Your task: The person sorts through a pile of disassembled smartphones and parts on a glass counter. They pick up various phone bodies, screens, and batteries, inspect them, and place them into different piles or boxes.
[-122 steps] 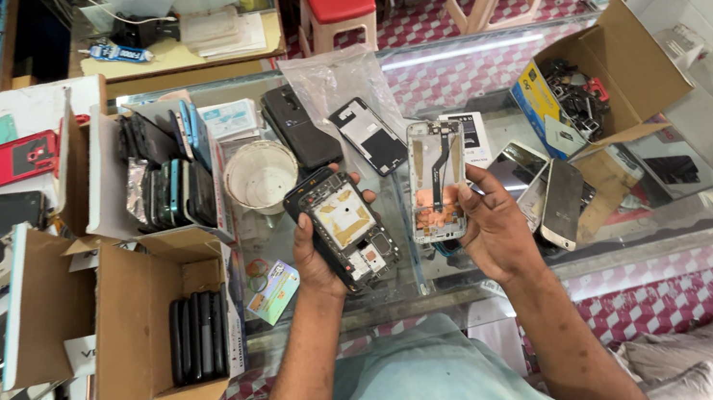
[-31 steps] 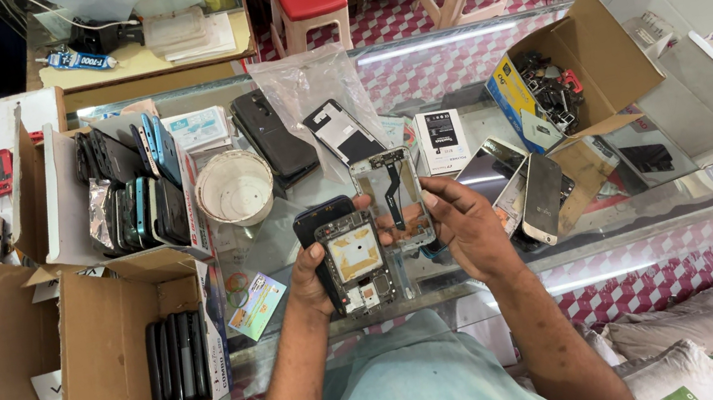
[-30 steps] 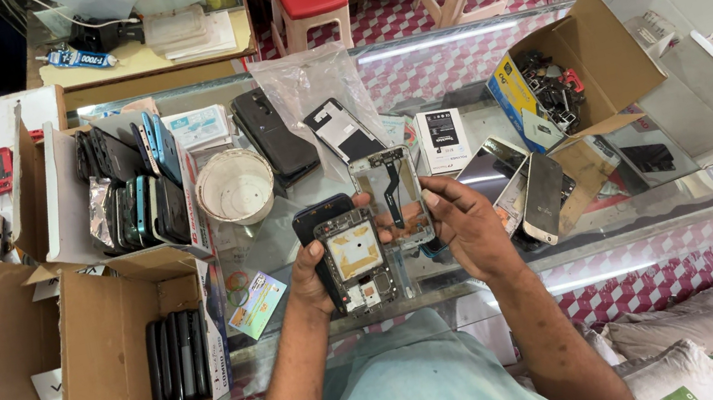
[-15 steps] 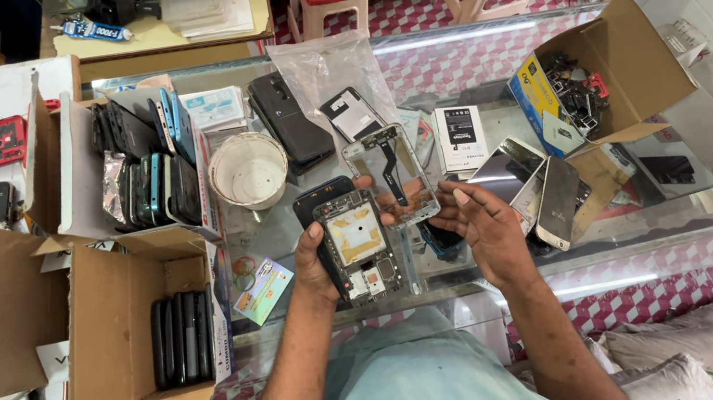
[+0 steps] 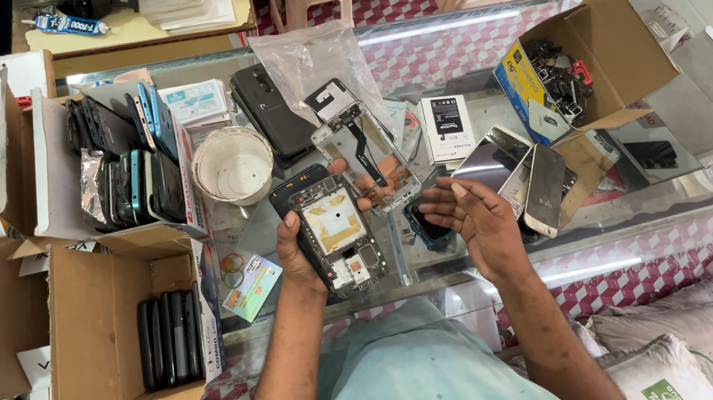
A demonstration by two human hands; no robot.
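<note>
A brown corrugated cardboard box [image 5: 110,351] at the left holds dark slab-like phones stood on edge. Right of it, over the glass desk [image 5: 651,207], the left hand [image 5: 298,254] has its grip closed around an opened black phone body [image 5: 329,229], circuit side up. Just beside, the right hand [image 5: 467,215] lies open, palm up, holding nothing, below a clear-wrapped phone frame [image 5: 365,154].

Both forearms are bare, with no sleeve reaching near the fingers. The left hand [image 5: 296,255] and right hand [image 5: 474,216] show no gloves. A light blue garment covers the torso.
</note>
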